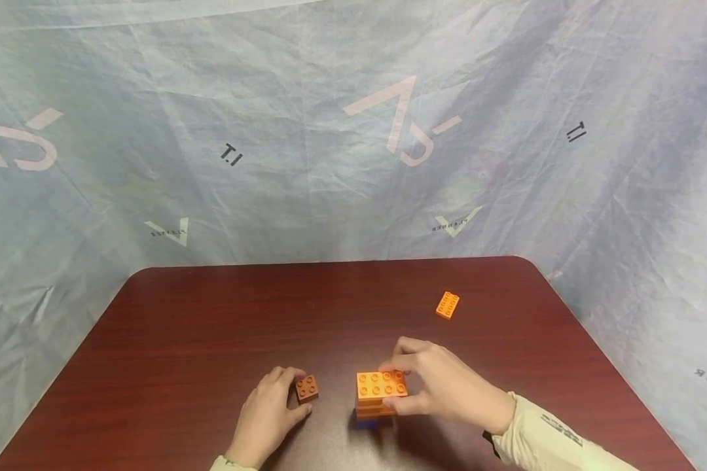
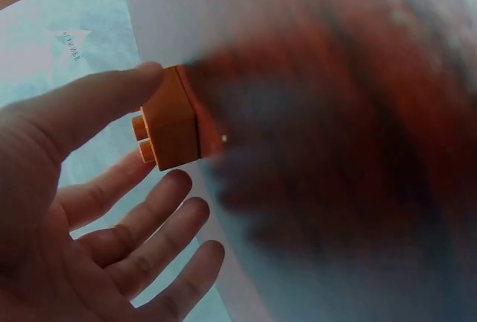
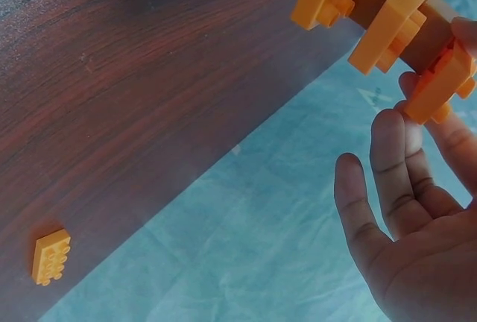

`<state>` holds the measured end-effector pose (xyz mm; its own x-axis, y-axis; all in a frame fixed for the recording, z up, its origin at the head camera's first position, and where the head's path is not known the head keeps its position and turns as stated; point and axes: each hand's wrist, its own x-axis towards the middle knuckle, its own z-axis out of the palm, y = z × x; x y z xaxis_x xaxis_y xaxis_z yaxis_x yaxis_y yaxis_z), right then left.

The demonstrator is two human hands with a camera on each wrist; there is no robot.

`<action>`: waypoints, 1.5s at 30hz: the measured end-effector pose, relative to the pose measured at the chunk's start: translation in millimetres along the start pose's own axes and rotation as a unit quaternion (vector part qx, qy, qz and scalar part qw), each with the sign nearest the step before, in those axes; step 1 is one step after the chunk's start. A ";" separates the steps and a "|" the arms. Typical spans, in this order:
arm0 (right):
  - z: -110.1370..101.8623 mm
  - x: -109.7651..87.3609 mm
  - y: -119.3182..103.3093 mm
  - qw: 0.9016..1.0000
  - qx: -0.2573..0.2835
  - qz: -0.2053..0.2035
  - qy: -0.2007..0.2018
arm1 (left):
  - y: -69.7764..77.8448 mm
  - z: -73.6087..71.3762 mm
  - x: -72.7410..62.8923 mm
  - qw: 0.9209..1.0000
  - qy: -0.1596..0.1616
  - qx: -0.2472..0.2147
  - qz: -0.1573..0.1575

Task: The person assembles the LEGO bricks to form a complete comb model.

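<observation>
A small brown toy building brick (image 1: 307,390) with four-stud top lies on the table by my left hand (image 1: 266,411). The left index finger reaches its far left corner, while the thumb stands slightly apart in front; in the left wrist view the brick (image 2: 175,121) shows between thumb and loosely bent fingers. To the right stands a tower (image 1: 372,407) of orange and brown bricks with blue at its base. My right hand (image 1: 438,379) pinches the orange top brick (image 1: 377,386), thumb in front and fingers behind. The right wrist view shows the tower's orange layers (image 3: 391,27) overhanging brown ones.
A loose orange brick (image 1: 448,305) lies studs up toward the table's far right. The dark red wooden table (image 1: 241,314) has rounded far corners. A printed grey cloth (image 1: 306,163) hangs behind it and along both sides.
</observation>
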<state>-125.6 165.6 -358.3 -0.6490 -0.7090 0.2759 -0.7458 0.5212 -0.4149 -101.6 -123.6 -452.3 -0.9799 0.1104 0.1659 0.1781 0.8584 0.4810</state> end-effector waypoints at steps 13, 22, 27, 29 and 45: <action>-0.4 -0.4 -1.5 1.000 -0.014 0.002 0.000 | 0.6 7.6 4.3 0.998 0.015 0.043 0.032; -0.5 -1.2 -0.9 1.000 -0.018 -0.003 0.004 | 9.0 0.9 6.0 0.999 0.009 0.010 0.041; -0.6 -0.5 -1.3 1.000 -0.019 -0.005 0.005 | 16.6 -9.6 9.2 0.999 0.000 -0.016 0.047; -0.5 0.0 -1.5 1.000 -0.020 -0.005 0.004 | 20.2 -13.4 9.8 0.998 0.006 -0.024 0.051; -1.9 1.2 -2.9 1.000 -0.022 0.005 -0.007 | 65.3 -45.2 6.2 0.991 0.055 -0.085 0.082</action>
<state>-124.5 164.2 -355.2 -0.6545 -0.7100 0.2599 -0.7453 0.5482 -0.3795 -92.0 -89.5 -380.9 -0.9223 0.1783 0.3430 0.3566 0.7348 0.5769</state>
